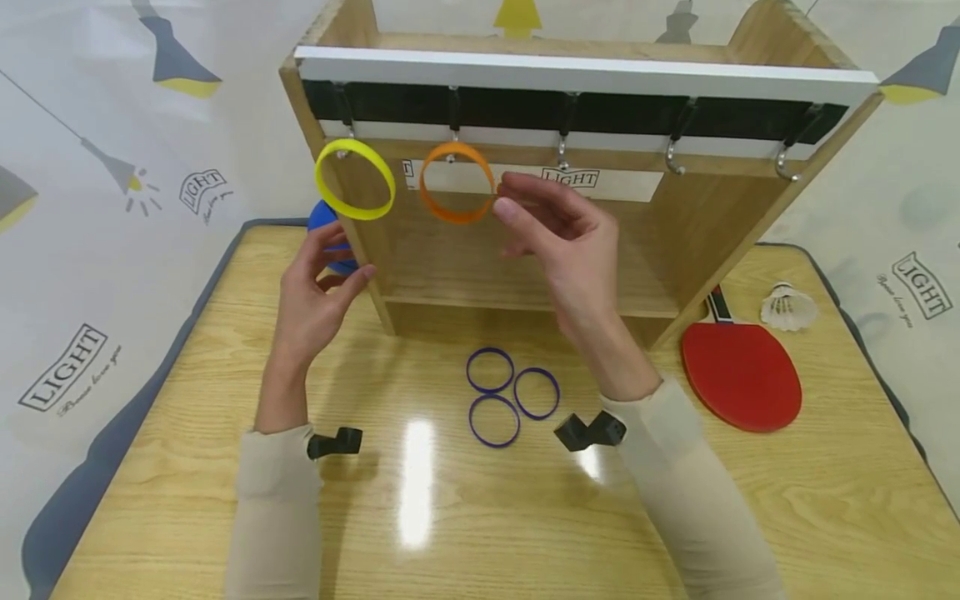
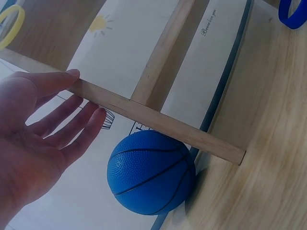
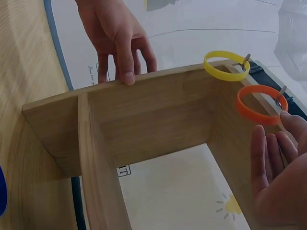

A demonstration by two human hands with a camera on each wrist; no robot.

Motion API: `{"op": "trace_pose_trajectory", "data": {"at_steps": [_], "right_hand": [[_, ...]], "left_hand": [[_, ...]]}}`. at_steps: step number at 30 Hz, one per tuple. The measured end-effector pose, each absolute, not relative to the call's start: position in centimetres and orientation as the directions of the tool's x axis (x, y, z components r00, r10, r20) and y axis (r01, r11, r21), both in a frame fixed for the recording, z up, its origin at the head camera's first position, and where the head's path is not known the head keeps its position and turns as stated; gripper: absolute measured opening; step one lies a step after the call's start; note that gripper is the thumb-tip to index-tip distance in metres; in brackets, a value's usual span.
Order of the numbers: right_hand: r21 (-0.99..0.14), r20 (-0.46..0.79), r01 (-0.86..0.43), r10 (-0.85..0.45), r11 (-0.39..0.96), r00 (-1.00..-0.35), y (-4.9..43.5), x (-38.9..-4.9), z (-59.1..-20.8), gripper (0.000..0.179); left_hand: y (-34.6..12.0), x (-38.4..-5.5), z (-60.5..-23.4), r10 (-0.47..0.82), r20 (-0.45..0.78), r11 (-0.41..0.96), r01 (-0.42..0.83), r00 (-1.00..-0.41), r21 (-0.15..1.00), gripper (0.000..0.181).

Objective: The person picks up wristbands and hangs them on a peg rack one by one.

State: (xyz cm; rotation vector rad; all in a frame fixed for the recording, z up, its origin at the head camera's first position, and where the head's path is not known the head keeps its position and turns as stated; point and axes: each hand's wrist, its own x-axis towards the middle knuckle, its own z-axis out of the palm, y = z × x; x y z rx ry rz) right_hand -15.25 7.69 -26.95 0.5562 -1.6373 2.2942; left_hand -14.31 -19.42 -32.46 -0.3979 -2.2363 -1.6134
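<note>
An orange ring [image 1: 461,219] hangs from the second hook of a wooden rack [image 1: 525,304]. My right hand [image 1: 573,242] is beside its right edge, thumb tip at the band, fingers apart rather than pinching. Left of it, a yellow ring [image 1: 367,214] hangs from the first hook. My left hand [image 1: 311,296] rests against the rack's left side panel, the thumb on its front edge and loosely extended fingers along the outer side. Several purple-blue rings, one of them the lowest ring [image 1: 495,446], lie flat on the table in front of the rack.
Three more hooks, including the middle hook [image 1: 562,154], carry no rings. A blue ball [image 2: 151,172] sits by the rack's left side. To the right lie a red table tennis paddle [image 1: 742,375] and a white shuttlecock [image 1: 787,307]. Printed cloth hangs behind the table [image 1: 172,467].
</note>
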Motion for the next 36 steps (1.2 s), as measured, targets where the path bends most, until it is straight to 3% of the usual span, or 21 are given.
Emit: {"op": "trace_pose_trajectory", "data": {"at_steps": [7,11,17,20,28,36], "right_hand": [[-0.867,0.415,-0.407,0.036,-0.286,-0.909,11.0,-13.7,-28.3,0.029],[-0.906,0.374,-0.374,0.040,-0.196,-0.927,13.3,-12.4,-29.6,0.030],[-0.946,0.277,-0.274,-0.003,0.176,-0.961,16.0,-11.0,-31.9,0.034],[-0.922,0.200,-0.215,-0.079,0.322,-0.977,17.0,-10.7,-33.1,0.035],[-0.850,0.079,-0.186,-0.230,0.493,-0.970,17.9,-11.1,-35.6,0.035],[-0.666,-0.080,-0.179,-0.308,0.725,-0.948,17.2,-11.4,-38.1,0.024]], "left_hand": [[-19.4,-14.3,-32.4,0.021,0.439,0.312,0.423,-0.898,0.851,0.052],[-19.4,-14.3,-32.5,0.016,0.432,0.308,0.416,-0.902,0.856,0.051],[-19.6,-14.6,-32.7,0.012,0.430,0.289,0.414,-0.903,0.863,0.052],[-19.4,-14.4,-32.6,0.013,0.432,0.298,0.416,-0.902,0.859,0.051],[-19.4,-14.3,-32.6,-0.001,0.434,0.301,0.414,-0.901,0.859,0.050],[-19.4,-14.4,-32.5,0.017,0.439,0.313,0.422,-0.898,0.851,0.051]]}}
